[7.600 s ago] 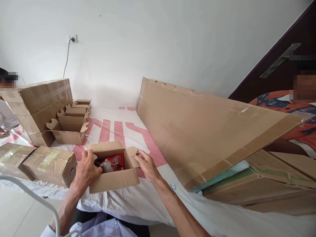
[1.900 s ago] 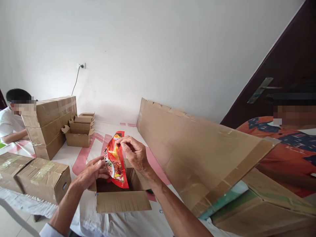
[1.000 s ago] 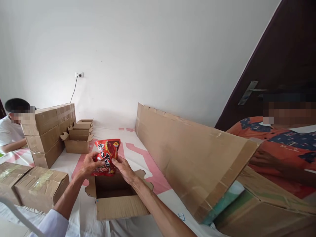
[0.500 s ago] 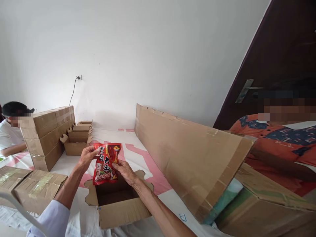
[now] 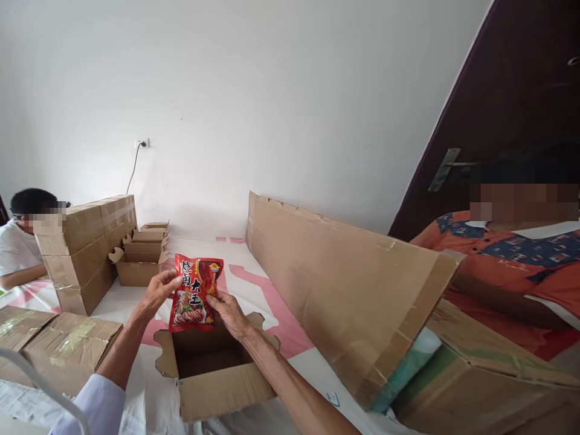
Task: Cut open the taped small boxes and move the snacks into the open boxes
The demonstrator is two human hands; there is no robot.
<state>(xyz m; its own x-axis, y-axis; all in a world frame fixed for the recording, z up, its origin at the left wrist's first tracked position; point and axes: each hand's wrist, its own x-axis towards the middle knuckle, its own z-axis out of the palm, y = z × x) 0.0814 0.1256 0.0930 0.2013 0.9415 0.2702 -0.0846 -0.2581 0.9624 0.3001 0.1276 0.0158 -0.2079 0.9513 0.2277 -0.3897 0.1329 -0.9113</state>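
Note:
A red seasoning packet (image 5: 194, 299) with black and white lettering and a picture of sliced meat is held upright, its printed face towards me. My left hand (image 5: 159, 291) pinches it at the upper left edge, thumb on the front. At its right edge my right hand (image 5: 230, 314) grips it, thumb in front and the other fingers partly hidden. Just below the packet stands an open cardboard box (image 5: 226, 394) with its end flaps spread outward. The part of its inside that shows is dark and bare; the packet and my right arm cover the rest.
Stacked closed boxes (image 5: 77, 254) and a row of open boxes (image 5: 139, 273) stand at the left. Taped boxes (image 5: 67, 347) lie at front left. A long cardboard panel (image 5: 348, 284) slants along the right, beside a large carton (image 5: 480, 386). One person sits at each side.
Both hands have raised the packet slightly and flattened its face. The left fingers have shifted a little down along its edge. The box stays in place.

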